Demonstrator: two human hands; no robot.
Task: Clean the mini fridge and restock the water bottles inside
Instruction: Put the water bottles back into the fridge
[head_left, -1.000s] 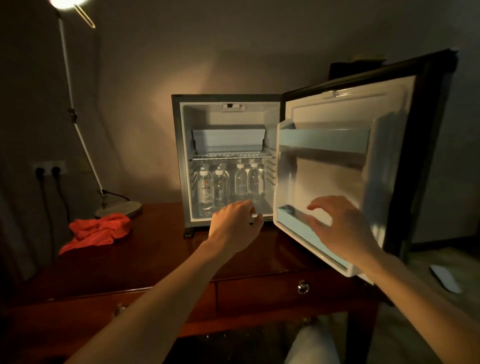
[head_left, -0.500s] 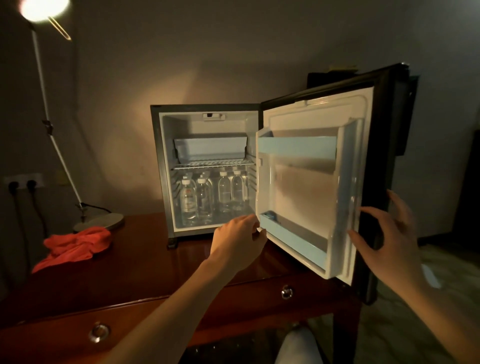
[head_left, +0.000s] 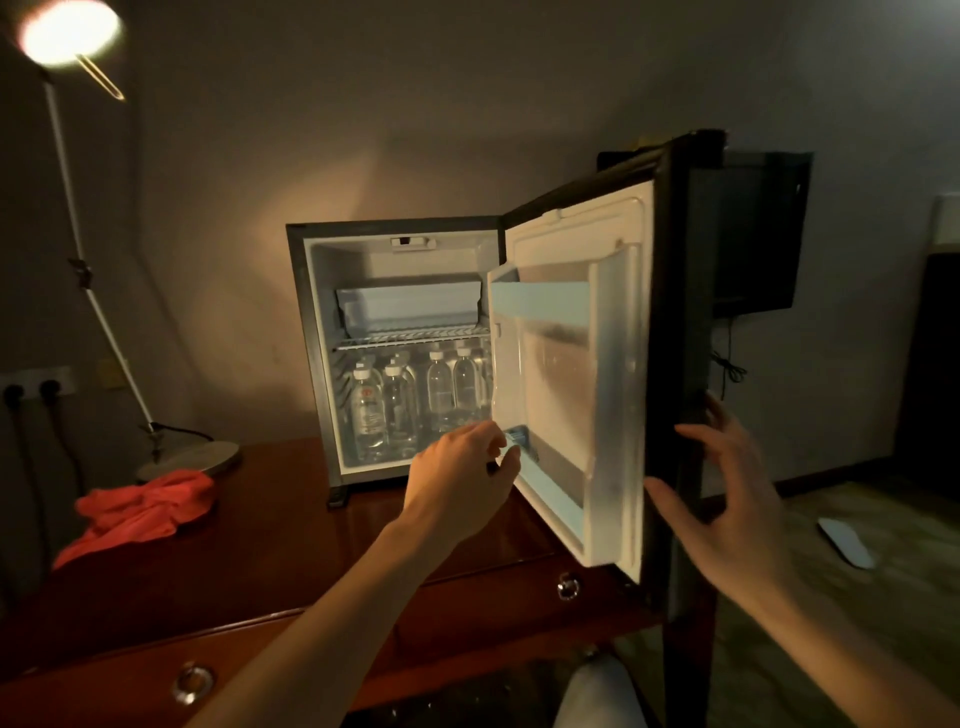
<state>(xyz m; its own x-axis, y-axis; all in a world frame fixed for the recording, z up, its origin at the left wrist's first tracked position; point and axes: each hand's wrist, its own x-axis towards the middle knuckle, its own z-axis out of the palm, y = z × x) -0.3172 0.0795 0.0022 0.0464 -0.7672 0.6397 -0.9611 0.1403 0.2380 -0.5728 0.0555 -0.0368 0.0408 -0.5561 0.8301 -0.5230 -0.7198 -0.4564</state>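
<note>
Here, the fridge (head_left: 400, 244) is seen standing on a wooden desk (head_left: 270, 525), its door (head_left: 576, 374) swung wide to the right. The left hand (head_left: 460, 480) is held at the inner edge of the door, its fingers (head_left: 506, 457) curled loosely by the lower door shelf (head_left: 545, 493); whether that edge is actually pinched cannot be told. The right hand (head_left: 727, 499) is spread at the door's dark outer edge, its fingers straight and relaxed, the fingertips touching or just short of that edge. Beyond the left fingers, water bottles (head_left: 410, 405) are stood upright in rows under a wire rack (head_left: 410, 338); the rightmost ones are partly hidden by the door. Well to the left of the left fingers, a red cloth (head_left: 140, 509) is lain crumpled on the desk, beside the base of a lit lamp (head_left: 67, 31). Two ring pulls (head_left: 568, 586) are seen on the drawers beneath the arms. Behind the door, a dark wall-mounted screen (head_left: 753, 234) is partly covered. Bottle labels are too dim to be read.
</note>
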